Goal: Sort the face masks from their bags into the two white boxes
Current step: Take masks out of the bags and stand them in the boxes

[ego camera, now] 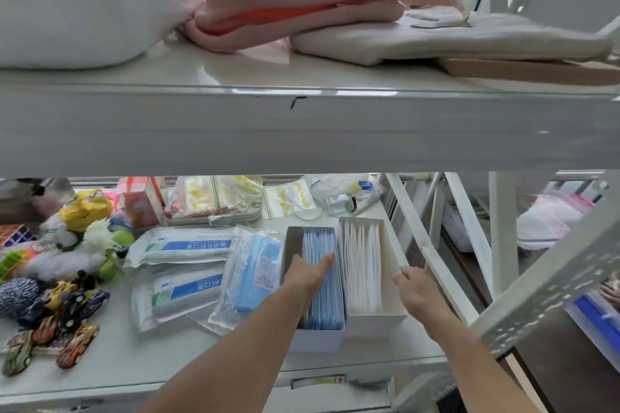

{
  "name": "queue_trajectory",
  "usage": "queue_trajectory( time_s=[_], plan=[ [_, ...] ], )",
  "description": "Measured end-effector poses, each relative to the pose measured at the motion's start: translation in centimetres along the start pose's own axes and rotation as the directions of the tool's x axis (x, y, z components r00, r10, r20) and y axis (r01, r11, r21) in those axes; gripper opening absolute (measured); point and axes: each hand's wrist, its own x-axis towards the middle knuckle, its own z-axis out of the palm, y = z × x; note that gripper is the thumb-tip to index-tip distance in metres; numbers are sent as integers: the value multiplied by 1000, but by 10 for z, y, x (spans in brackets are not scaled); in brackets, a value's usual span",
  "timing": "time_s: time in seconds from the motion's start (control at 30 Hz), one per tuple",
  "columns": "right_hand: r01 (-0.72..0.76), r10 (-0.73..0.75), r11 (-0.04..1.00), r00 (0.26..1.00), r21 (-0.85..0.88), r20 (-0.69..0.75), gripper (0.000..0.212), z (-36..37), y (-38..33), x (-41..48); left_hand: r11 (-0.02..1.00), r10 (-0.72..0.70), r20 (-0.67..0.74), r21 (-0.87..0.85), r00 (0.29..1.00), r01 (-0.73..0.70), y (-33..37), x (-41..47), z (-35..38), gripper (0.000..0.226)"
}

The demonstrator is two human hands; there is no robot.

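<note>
Two white boxes sit side by side on the low shelf. The blue-mask box is the one to go by. Just left of it lies a clear bag of blue masks. Further left of it lie two flat sealed mask packs with blue labels. Far left of it are toy cars, soft toys and a puzzle cube. Behind it sits a tray of zip bags. High above it, the thick white top shelf fills the middle of the view and holds a pink bag. To its right, past the other box, a slanted white bar of the rack stands close.

The left hand reaches into the blue-mask box from the near side. Its thumb lies across the tops of the blue masks. Its fingers go down by the left wall, out of sight, so I cannot tell if it grips the masks. The right hand is to the right of that box. Its fingers are curled on the right wall of the white-mask box and hold it.

The blue masks stand on edge in a tight row that fills their box. The white masks stand the same way in the box touching its right side.
</note>
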Motion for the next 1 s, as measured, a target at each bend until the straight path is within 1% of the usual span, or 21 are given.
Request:
queue_trajectory(
  time_s=[0.1, 0.13, 0.2, 0.23, 0.3, 0.37, 0.43, 0.47, 0.5, 0.53, 0.57, 0.6, 0.67, 0.7, 0.73, 0.8, 0.87, 0.9, 0.93, 0.97, 1.0],
  plan=[
    [52, -65, 988, 995, -146, -82, 34, 3, 2, 0, 954, 199, -113, 251, 974, -165, -4, 0, 2, 97],
    [52, -66, 976, 996, -211, -60, 33, 4, 1, -1, 918, 266, -113, 331, 957, -216, -5, 1, 2, 97],
    [63, -71, 949, 997, -310, -14, 25, 7, 0, -4, 874, 322, -78, 409, 943, -265, -7, 2, 1, 96],
    [88, -111, 940, 993, -331, -51, 31, 8, 0, -5, 859, 345, -73, 427, 936, -283, -7, 3, 2, 95],
    [181, -263, 927, 938, -327, -226, 46, 10, -2, -9, 813, 440, -86, 460, 894, -356, -4, -5, 1, 90],
    [267, -370, 903, 883, -337, -291, 43, 13, -4, -10, 753, 574, -95, 451, 813, -479, -5, -19, -3, 77],
    [254, -333, 914, 916, -316, -226, 38, 18, -5, -8, 698, 695, -165, 391, 700, -600, -18, -35, -15, 55],
    [251, -329, 914, 919, -320, -218, 36, 20, -7, -9, 680, 727, -239, 382, 644, -625, -30, -41, -24, 45],
    [271, -359, 908, 896, -320, -261, 34, 21, -9, -11, 691, 722, -342, 390, 601, -608, -44, -43, -35, 37],
    [310, -407, 899, 853, -310, -327, 32, 22, -13, -14, 752, 659, -459, 387, 596, -533, -59, -42, -49, 34],
    [370, -464, 881, 795, -294, -391, 31, 23, -21, -21, 848, 530, -559, 340, 637, -407, -74, -37, -65, 34],
    [437, -516, 856, 742, -275, -428, 32, 25, -30, -31, 935, 353, -612, 257, 707, -244, -89, -32, -80, 36],
    [566, -604, 794, 690, -223, -399, 32, 40, -54, -57, 998, 40, -546, 69, 837, -3, -116, -21, -105, 37],
    [627, -652, 754, 678, -196, -339, 33, 54, -65, -71, 999, -31, -475, -23, 880, 22, -123, -18, -112, 31],
    [684, -705, 707, 663, -181, -252, 37, 72, -74, -85, 993, -49, -406, -120, 913, 0, -127, -17, -115, 23],
    [732, -737, 654, 673, -190, 59, 57, 113, -93, -112, 973, -4, -336, -219, 942, -73, -129, -20, -121, 23],
    [698, -597, 650, 714, -300, 366, 82, 152, -110, -122, 937, 18, -225, -335, 974, -95, -127, -21, -127, 32],
    [642, -475, 657, 759, -395, 445, 90, 170, -117, -120, 907, 13, -121, -416, 993, -63, -125, -22, -131, 36],
    [582, -372, 655, 804, -482, 465, 95, 184, -121, -116, 871, 21, -19, -490, 1000, -27, -124, -24, -136, 38],
    [522, -303, 657, 844, -544, 443, 96, 195, -124, -111, 858, 32, 37, -514, 999, -9, -125, -24, -140, 40],
    [469, -266, 668, 876, -578, 402, 93, 202, -126, -106, 863, 53, 34, -505, 998, -29, -129, -23, -146, 40]
  ],
)
